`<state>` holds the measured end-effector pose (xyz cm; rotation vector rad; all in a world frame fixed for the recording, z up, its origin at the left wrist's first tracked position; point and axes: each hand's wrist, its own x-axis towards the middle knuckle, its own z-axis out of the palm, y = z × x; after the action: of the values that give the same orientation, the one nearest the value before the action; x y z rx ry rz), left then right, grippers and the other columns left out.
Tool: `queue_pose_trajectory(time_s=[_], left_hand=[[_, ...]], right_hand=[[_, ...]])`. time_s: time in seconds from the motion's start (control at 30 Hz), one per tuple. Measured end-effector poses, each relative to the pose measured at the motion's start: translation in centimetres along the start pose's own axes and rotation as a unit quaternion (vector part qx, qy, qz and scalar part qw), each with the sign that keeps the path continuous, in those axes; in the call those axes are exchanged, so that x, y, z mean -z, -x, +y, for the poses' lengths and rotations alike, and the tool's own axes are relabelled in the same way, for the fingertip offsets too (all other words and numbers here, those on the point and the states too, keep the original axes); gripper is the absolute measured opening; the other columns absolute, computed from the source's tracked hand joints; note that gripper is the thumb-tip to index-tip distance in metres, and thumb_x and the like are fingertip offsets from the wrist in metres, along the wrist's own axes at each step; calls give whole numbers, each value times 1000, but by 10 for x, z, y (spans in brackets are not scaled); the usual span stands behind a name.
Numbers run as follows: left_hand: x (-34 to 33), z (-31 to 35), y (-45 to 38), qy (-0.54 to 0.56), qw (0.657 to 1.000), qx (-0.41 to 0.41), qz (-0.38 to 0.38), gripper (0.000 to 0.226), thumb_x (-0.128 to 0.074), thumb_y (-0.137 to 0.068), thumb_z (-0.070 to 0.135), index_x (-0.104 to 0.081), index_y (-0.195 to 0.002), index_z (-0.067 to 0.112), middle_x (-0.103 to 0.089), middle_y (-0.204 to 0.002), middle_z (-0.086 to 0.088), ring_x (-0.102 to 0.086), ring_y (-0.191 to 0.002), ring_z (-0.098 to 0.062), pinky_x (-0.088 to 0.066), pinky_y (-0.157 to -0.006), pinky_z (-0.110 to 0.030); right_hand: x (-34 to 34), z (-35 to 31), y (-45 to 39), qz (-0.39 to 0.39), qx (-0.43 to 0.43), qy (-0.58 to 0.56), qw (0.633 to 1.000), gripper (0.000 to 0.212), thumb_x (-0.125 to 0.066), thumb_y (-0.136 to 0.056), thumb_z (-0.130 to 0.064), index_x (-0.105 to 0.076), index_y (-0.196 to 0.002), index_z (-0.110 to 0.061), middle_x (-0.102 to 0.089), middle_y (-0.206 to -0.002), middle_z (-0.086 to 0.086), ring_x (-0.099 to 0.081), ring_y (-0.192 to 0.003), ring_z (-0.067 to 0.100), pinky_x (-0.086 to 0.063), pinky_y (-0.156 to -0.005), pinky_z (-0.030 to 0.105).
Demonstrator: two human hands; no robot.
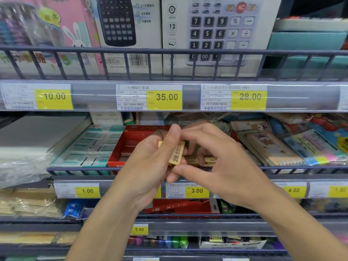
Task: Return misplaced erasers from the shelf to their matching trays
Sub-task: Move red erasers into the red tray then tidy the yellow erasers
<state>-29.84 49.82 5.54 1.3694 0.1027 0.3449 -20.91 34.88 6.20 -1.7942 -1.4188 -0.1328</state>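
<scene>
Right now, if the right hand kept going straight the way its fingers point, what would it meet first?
Probably the tan 2B eraser gripped in the left hand. The right hand points left toward it, fingertips apparently already at its edges, though depth between them is unclear.

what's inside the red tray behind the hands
The red tray shows a few eraser-like pieces low against its red floor, blurred. Its right part is covered by the left hand, which holds a beige 2B eraser.
</scene>
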Motion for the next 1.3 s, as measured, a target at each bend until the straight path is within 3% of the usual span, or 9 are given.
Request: queue_pose_trajectory(time_s=[0.13, 0.23, 0.37, 0.43, 0.63, 0.87, 1.03, 1.17, 1.3], left_hand=[[1, 1, 4, 5, 1000, -11, -8, 70, -56, -83, 65, -64, -95, -3, -56, -67, -10, -43, -44, -13, -39, -42, -20], [6, 0, 8, 11, 1000, -4, 16, 77, -60, -80, 65, -63, -108, -7, -62, -76, -10, -51, -46, -8, -40, -39, -19], [16, -2, 10, -20, 999, -8, 41, 31, -77, -70, 52, -76, -84, 25, -63, -66, -5, -44, -44, -12, -34, -39, -18], [20, -3, 10, -21, 999, -5, 42, 22, -83, -67, 43, -77, -81, 28, -59, -62, -4, -36, -38, -10, -30, -38, -16], [21, -3, 8, 0, 999, -14, 51, 26, -81, -72, 42, -81, -89, 22, -60, -66, -6, -37, -44, -7, -28, -34, -15], [15, -1, 3, -50, 998, 1, 33, 37, -77, -75, 52, -80, -90, 18, -52, -61, -4, -35, -42, -8, -28, -35, -16], [18, -2, 2, -52, 996, 17, 77, 33, -72, -84, 47, -66, -93, 16, -50, -62, 3, -38, -50, -8, -34, -43, -16], [21, -2, 1, -12, 996, 31, 87, 9, -67, -96, 12, -59, -94, 14, -55, -65, 4, -45, -60, -10, -37, -46, -19], [24, -2, 1, 22, 996, 29, 85, 10, -56, -88, 3, -52, -96, 9, -62, -68, 3, -48, -73, -17, -44, -50, -24]], right_hand=[[-3, -4, -2, 29, 20, 22, 999, 45, -78, -86, -28, -64, -128, -23, -57, -113, -13, -57, -97, 10, -45, -78, 18], [-7, -3, -2, 72, 11, 22, 997, 47, -77, -84, -29, -63, -129, -24, -58, -107, -9, -58, -89, 14, -50, -74, 27], [-9, -2, -3, 117, -24, 11, 993, 48, -77, -80, -36, -64, -126, -31, -57, -100, -7, -59, -84, 15, -51, -76, 28], [-8, 0, -3, 99, -33, 2, 995, 48, -77, -79, -42, -62, -124, -35, -56, -102, -9, -59, -85, 15, -52, -77, 26], [9, 13, 0, 18, -34, -62, 997, 28, -76, -82, -34, -64, -108, -35, -61, -103, -12, -62, -87, 19, -55, -77, 34], [13, 17, 4, 34, 54, -82, 995, 23, -78, -85, -9, -74, -107, -12, -67, -112, 0, -66, -103, 25, -57, -78, 36], [49, 29, 7, 106, -99, -46, 988, 18, -82, -77, -30, -77, -94, -30, -75, -85, -12, -70, -74, 6, -52, -65, 14], [68, 44, 7, 58, -182, 78, 978, 14, -83, -75, -38, -76, -87, -35, -72, -75, -20, -65, -64, -2, -44, -55, 5], [70, 49, 3, -23, -210, 172, 962, 11, -82, -76, -43, -72, -80, -40, -63, -63, -33, -58, -59, -11, -39, -52, 5]])
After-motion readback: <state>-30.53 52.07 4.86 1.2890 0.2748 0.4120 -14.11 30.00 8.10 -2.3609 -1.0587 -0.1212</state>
